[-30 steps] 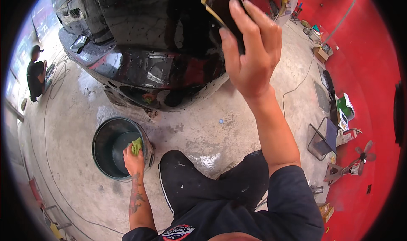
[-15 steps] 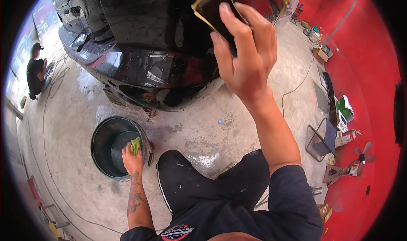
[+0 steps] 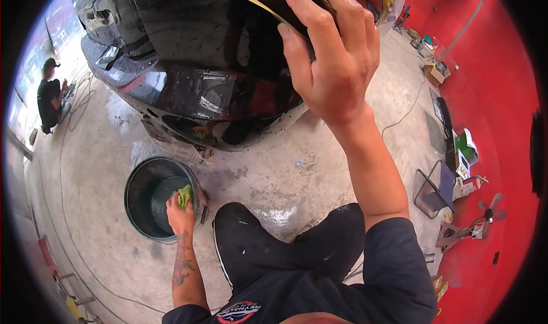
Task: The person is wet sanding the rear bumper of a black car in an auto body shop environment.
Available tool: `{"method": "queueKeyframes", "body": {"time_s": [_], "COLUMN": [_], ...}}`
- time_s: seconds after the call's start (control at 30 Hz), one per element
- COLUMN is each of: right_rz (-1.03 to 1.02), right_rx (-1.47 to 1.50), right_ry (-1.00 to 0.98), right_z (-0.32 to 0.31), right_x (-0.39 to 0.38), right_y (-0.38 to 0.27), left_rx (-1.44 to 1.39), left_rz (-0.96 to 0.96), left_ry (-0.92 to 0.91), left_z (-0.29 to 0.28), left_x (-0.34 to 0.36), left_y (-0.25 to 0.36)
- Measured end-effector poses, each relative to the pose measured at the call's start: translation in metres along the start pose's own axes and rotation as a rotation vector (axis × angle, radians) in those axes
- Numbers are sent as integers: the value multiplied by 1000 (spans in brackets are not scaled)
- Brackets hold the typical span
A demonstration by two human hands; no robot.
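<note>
My right hand (image 3: 338, 61) is closed on a dark sanding block (image 3: 267, 0) with tan paper edges, held up against the glossy black car body panel (image 3: 211, 61), fingers on its top face. Whether the block touches the panel I cannot tell. Water drops dot the panel. Low on the left, my left hand (image 3: 180, 215) grips a crumpled yellow-green cloth (image 3: 184, 197) over the inner right side of a dark round bucket (image 3: 133, 178). Greyish liquid appears at the bucket's bottom. Part of the block is hidden by my fingers and the frame's top edge.
A person in dark clothes (image 3: 48, 98) crouches at the far left near coiled cables. Along the red wall (image 3: 496, 136) stand a folding chair (image 3: 436, 190), a fan (image 3: 488, 213) and boxes (image 3: 435, 74). A small blue cap-like object (image 3: 298, 164) lies on the concrete floor.
My right hand and the sanding block have moved up and slightly left, partly past the frame's top edge. My left hand still holds the cloth at the bucket.
</note>
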State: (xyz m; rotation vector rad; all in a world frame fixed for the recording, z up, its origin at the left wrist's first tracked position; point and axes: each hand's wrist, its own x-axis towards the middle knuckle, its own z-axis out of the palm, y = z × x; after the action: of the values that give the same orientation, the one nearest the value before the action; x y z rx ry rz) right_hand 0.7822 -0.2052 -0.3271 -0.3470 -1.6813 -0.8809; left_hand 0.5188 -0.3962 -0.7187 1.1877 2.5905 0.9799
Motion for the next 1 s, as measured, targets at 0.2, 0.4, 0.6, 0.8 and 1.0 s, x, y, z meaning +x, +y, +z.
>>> {"method": "queueKeyframes", "body": {"time_s": [0.2, 0.4, 0.6, 0.8, 1.0], "right_rz": [-58, -98, -29, 4, 23], "right_rx": [-137, -102, -95, -36, -44], "right_ry": [24, -52, 43, 81, 74], "right_z": [-10, -9, -7, 2, 0], "right_x": [-27, -7, -28, -26, -25], "right_y": [16, 14, 16, 8, 10], "left_rx": [1, -3, 1, 3, -10], "left_rz": [10, -8, -4, -10, -2], "left_ry": [3, -2, -1, 5, 5], "left_z": [-3, 0, 1, 0, 0], "left_x": [3, 3, 4, 2, 2], "left_y": [0, -1, -3, 0, 1]}}
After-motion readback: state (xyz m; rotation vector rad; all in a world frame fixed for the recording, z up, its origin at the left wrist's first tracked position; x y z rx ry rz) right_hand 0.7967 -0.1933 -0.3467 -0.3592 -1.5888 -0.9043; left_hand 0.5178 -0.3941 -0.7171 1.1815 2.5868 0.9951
